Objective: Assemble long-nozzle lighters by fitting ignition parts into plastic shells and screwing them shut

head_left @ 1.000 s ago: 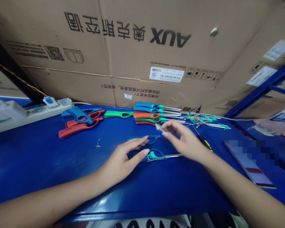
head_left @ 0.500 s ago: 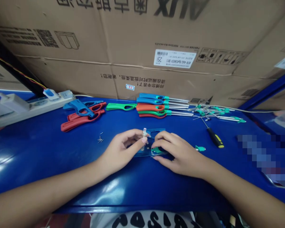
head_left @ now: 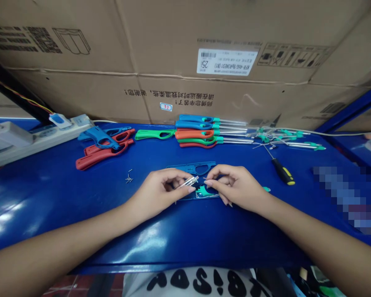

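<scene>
My left hand (head_left: 162, 187) is closed on a small clear cylinder (head_left: 189, 181) with a pale tip, tilted up to the right. Close to that tip, my right hand (head_left: 231, 183) pinches a tiny thin piece (head_left: 205, 179), too small to make out. Below the fingers lies a blue casing half with a green part (head_left: 204, 191) and white wire in it, partly hidden by both hands. Another blue casing half (head_left: 190, 167) with a trigger opening rests just behind the hands on the blue table (head_left: 148, 247).
Red and blue casings (head_left: 103, 154) lie at the left, near a power strip (head_left: 46, 138) and small metal pins (head_left: 129, 178). Lighters with metal tubes (head_left: 198, 134) are stacked at the back. A screwdriver (head_left: 282, 171) lies right, before green-tipped tubes (head_left: 306, 145).
The clear cylinder has come into view in my left hand, tilted. My right hand has lifted from the green part to a pinch beside the cylinder's tip. The view has shifted slightly.
</scene>
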Tool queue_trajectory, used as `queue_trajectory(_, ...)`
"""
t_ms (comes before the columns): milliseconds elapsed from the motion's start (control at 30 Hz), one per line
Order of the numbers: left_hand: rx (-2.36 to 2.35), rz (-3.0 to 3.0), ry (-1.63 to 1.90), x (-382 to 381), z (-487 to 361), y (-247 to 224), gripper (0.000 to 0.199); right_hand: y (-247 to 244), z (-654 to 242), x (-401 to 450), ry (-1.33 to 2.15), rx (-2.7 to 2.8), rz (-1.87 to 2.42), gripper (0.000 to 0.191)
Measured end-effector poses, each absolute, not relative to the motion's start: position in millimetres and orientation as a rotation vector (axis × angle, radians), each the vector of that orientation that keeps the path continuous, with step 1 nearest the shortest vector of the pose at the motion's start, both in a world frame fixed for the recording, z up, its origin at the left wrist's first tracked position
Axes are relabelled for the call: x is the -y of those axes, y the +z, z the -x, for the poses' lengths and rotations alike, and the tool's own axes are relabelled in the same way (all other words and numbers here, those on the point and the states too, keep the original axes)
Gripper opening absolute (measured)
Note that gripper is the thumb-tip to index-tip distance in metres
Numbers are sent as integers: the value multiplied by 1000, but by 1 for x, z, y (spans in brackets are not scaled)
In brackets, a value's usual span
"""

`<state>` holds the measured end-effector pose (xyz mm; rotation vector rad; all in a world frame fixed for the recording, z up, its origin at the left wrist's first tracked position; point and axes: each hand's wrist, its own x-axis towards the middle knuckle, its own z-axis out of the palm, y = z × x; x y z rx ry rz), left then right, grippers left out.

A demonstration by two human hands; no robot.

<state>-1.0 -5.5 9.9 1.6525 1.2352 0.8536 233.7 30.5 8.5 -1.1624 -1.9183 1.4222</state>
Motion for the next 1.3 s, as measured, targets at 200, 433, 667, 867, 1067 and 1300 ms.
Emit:
queue_trajectory(200, -1253, -1635, 871, 5, 2, 6, 26, 7, -233, -32, 1509, 1899, 1043, 23)
queue_trajectory(433, -1231, -1780, 868, 4, 2, 7, 21, 7, -235, -33, 1029, 2218, 819, 17)
queue_trajectory(667, -1207, -1806, 862, 4, 2, 7, 20, 7, -235, -34, 1085, 2194, 837, 19)
queue_trajectory(867, -1196, -1801, 892, 5, 1, 7, 19, 9, -235, -34, 1167, 2140, 885, 19)
queue_trajectory(1067, -1193, -1796, 888, 5, 2, 7, 19, 5, -236, -37, 1128, 2165, 867, 20)
queue_trajectory(1300, -1214, -1779, 868, 6, 0, 8, 20, 6, -236, -37, 1076, 2199, 862, 21)
